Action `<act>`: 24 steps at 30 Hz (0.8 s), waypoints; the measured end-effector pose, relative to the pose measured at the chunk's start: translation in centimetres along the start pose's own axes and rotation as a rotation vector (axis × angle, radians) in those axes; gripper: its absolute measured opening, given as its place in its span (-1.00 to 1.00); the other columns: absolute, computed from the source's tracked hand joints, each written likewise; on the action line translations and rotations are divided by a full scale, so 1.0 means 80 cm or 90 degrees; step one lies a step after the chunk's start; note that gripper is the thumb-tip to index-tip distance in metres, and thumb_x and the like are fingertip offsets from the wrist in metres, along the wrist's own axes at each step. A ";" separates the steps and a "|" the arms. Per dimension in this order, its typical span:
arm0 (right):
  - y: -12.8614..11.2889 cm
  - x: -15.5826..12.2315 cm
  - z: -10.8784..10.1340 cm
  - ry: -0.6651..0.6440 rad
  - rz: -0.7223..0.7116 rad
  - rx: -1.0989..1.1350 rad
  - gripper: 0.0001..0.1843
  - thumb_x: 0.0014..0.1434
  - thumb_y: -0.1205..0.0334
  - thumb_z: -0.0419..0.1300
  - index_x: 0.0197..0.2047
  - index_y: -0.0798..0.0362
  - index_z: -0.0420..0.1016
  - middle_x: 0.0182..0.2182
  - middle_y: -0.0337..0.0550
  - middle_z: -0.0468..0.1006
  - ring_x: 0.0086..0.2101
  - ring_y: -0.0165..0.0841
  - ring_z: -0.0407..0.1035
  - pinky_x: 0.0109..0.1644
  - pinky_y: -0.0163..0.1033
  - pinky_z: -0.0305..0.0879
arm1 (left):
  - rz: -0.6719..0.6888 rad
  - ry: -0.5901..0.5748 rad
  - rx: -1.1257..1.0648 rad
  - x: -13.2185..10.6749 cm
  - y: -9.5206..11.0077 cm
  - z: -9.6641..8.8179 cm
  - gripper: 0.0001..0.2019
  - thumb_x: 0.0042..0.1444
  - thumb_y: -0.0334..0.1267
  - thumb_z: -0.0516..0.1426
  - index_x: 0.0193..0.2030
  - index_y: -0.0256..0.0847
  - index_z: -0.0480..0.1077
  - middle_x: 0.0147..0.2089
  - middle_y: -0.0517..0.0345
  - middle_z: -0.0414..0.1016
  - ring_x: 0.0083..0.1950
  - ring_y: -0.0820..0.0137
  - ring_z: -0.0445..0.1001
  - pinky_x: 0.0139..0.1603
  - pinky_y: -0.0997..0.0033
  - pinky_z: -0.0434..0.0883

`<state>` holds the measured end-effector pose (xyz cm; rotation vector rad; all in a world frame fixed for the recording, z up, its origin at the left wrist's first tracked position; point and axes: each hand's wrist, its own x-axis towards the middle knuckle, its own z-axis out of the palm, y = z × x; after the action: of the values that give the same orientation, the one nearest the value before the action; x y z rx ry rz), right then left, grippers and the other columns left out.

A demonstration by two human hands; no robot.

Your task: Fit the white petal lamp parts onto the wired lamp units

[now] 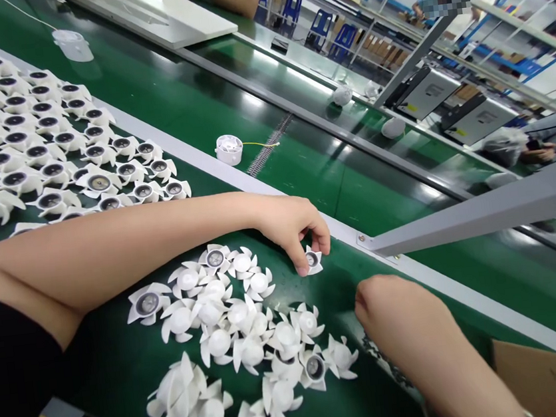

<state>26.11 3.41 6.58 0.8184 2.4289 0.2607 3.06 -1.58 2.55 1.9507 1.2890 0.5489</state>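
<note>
Fingers [321, 238] of the left hand [287, 224] are closed in a light pinch on one small white fan impeller [312, 259]. Thumb and fingertips sit on its blades and its dark hub socket faces up, probably to keep that side readable, as in the laid-out rows of impellers [24, 143] far left. The pinched piece sits at the fingertips, just clear of the loose pile of impellers [245, 333] and beside the grey rail [234, 176]. The right hand [395, 315] is near, curled with its fingers hidden, so I cannot tell its grip.
</note>
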 end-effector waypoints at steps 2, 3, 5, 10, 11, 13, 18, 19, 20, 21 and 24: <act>-0.016 -0.005 -0.001 0.003 0.034 -0.024 -0.74 0.02 0.58 0.07 -0.54 0.08 0.42 -0.50 -0.10 0.48 -0.52 -0.33 0.33 -0.52 -0.25 -0.15 | 0.006 0.005 -0.001 0.000 0.000 0.001 -0.50 -0.17 -0.05 0.41 -0.03 -0.06 0.56 -0.09 0.28 0.61 -0.28 0.46 0.39 -0.29 0.47 0.30; -0.020 -0.006 -0.001 0.007 0.046 -0.025 -0.73 0.03 0.59 0.06 -0.54 0.08 0.41 -0.49 -0.09 0.48 -0.52 -0.33 0.34 -0.53 -0.25 -0.16 | 0.011 0.007 0.000 0.000 0.000 0.001 -0.50 -0.16 -0.06 0.41 -0.02 -0.06 0.55 -0.09 0.27 0.61 -0.28 0.45 0.40 -0.29 0.47 0.30; -0.022 -0.005 0.001 0.028 0.045 -0.017 -0.73 0.05 0.58 0.07 -0.55 0.07 0.40 -0.50 -0.10 0.47 -0.52 -0.32 0.36 -0.54 -0.25 -0.17 | 0.024 0.013 0.006 -0.001 0.001 0.002 -0.47 -0.14 -0.07 0.40 0.03 -0.07 0.53 -0.09 0.25 0.61 -0.28 0.45 0.41 -0.29 0.46 0.30; 0.003 0.006 0.004 0.131 -0.069 0.082 -0.80 0.08 0.41 0.13 -0.55 0.03 0.30 -0.53 -0.21 0.41 -0.55 -0.36 0.27 -0.52 -0.26 -0.10 | 0.054 -0.018 -0.010 -0.002 -0.002 0.000 -0.39 -0.15 -0.12 0.41 0.12 -0.03 0.47 -0.05 0.28 0.61 -0.27 0.44 0.40 -0.26 0.45 0.30; 0.006 0.009 0.003 0.159 -0.113 0.134 -0.82 0.08 0.39 0.14 -0.52 0.02 0.30 -0.52 -0.23 0.41 -0.53 -0.38 0.26 -0.50 -0.27 -0.04 | 0.054 -0.023 -0.015 -0.002 -0.003 -0.001 -0.39 -0.16 -0.13 0.41 0.11 -0.01 0.47 -0.05 0.29 0.61 -0.27 0.44 0.40 -0.26 0.45 0.30; 0.007 0.016 -0.001 0.222 -0.208 0.253 -0.88 0.10 0.39 0.13 -0.46 0.02 0.33 -0.48 -0.26 0.41 -0.49 -0.41 0.27 -0.43 -0.30 0.08 | 0.055 -0.022 -0.011 -0.001 -0.004 -0.001 -0.43 -0.17 -0.12 0.41 0.07 0.01 0.49 -0.07 0.33 0.62 -0.29 0.45 0.39 -0.27 0.44 0.28; -0.015 0.033 -0.001 0.326 -0.304 0.367 -0.85 0.19 0.36 0.10 -0.43 0.05 0.35 -0.42 -0.25 0.43 -0.41 -0.42 0.30 -0.34 -0.32 0.15 | 0.076 -0.011 0.007 0.002 -0.005 0.001 -0.64 -0.19 -0.13 0.41 -0.20 -0.02 0.52 -0.18 0.36 0.61 -0.28 0.44 0.40 -0.29 0.41 0.22; -0.021 0.035 0.000 0.334 -0.299 0.342 -0.84 0.20 0.35 0.11 -0.44 0.05 0.35 -0.41 -0.23 0.44 -0.41 -0.41 0.30 -0.35 -0.31 0.13 | 0.077 -0.004 0.011 0.002 -0.005 0.002 -0.66 -0.20 -0.13 0.42 -0.24 -0.04 0.52 -0.20 0.35 0.60 -0.29 0.43 0.40 -0.30 0.40 0.21; -0.026 0.036 0.002 0.346 -0.288 0.305 -0.84 0.20 0.35 0.12 -0.44 0.06 0.37 -0.39 -0.22 0.45 -0.41 -0.40 0.31 -0.37 -0.29 0.10 | 0.074 0.004 0.016 0.002 -0.006 0.003 -0.67 -0.21 -0.11 0.42 -0.27 -0.06 0.51 -0.24 0.34 0.59 -0.30 0.43 0.40 -0.31 0.40 0.20; -0.030 0.036 0.003 0.361 -0.272 0.259 -0.84 0.20 0.34 0.14 -0.43 0.06 0.38 -0.38 -0.20 0.46 -0.41 -0.38 0.31 -0.38 -0.27 0.08 | 0.070 0.012 0.022 0.002 -0.006 0.004 -0.67 -0.23 -0.09 0.42 -0.29 -0.07 0.51 -0.27 0.33 0.58 -0.31 0.42 0.40 -0.32 0.39 0.19; -0.042 0.034 0.002 0.413 -0.226 0.128 -0.90 0.19 0.32 0.19 -0.37 0.08 0.45 -0.36 -0.16 0.50 -0.41 -0.32 0.33 -0.39 -0.23 0.02 | 0.058 0.029 0.031 0.002 -0.007 0.005 -0.65 -0.25 -0.08 0.42 -0.28 -0.07 0.52 -0.36 0.33 0.55 -0.35 0.42 0.39 -0.35 0.38 0.17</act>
<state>22.78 2.41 4.07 0.3950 3.1945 0.1598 3.07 -1.45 1.88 2.0554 1.2564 0.6156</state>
